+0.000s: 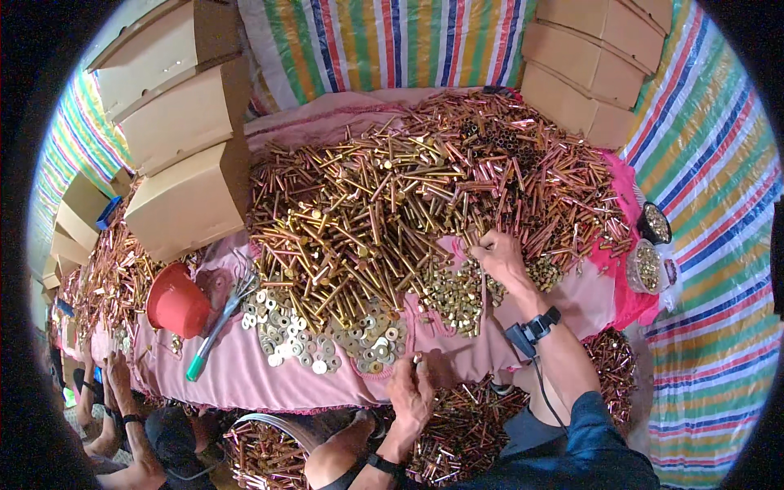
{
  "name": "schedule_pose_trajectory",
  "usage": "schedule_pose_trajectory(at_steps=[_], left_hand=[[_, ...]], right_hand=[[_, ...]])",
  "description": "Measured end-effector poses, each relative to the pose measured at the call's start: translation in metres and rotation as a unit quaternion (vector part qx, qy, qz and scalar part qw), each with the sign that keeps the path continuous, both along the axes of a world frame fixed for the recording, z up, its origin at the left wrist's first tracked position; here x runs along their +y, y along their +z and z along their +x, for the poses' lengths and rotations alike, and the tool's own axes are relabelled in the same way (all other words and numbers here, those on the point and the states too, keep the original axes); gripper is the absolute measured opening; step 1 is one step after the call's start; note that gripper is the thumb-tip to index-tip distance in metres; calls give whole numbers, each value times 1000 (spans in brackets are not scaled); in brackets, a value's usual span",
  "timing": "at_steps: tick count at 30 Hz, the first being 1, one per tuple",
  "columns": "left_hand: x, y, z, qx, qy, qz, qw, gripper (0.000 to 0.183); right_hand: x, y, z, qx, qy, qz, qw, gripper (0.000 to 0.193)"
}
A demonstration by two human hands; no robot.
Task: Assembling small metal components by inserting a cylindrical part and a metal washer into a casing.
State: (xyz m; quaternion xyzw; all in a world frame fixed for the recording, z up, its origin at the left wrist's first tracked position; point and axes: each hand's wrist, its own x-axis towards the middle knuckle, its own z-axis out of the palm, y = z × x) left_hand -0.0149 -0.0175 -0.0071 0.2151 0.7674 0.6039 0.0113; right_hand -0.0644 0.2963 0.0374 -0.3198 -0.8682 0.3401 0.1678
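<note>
My left hand (pixel 411 390) is closed above the near edge of the pink cloth (pixel 220 384). A small metal end shows at its fingertips, but what it belongs to is too small to name. Over the far side of a heap of small brass-coloured nuts (pixel 457 304), my right hand (pixel 500 255) has its fingers pinched together, and whatever they hold is hidden. Flat washers (pixel 302 335) lie spread left of my left hand. Behind them rises a large pile of yellowish bolts (pixel 351 229), merging on the right with copper-coloured metal tubes (pixel 563 196).
Stacked cardboard boxes (pixel 188 196) stand left, with more boxes (pixel 584 73) at back right. A red bucket (pixel 178 300) and a green-handled wire tool (pixel 214 343) lie left. Clear tub (pixel 645 268) sits right. Another person's hands (pixel 118 380) work at far left. A bolt-filled container (pixel 265 457) is below.
</note>
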Motion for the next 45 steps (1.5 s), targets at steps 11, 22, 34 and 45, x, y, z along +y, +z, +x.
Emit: schedule_pose_trajectory(at_steps=[11,22,34,45], left_hand=[[4,14,-1,32,-5,-27,999,15],[2,13,-2,18,1,-31,999,15],[8,9,-2,29,15,-29,999,15],[4,0,-2,23,33,-38,998,16]], right_hand=[[11,3,-7,14,-38,134,990,37],[13,22,13,-22,-20,-136,990,36],[-50,21,44,-100,156,35,982,34],[-47,46,46,-29,191,-340,920,21]])
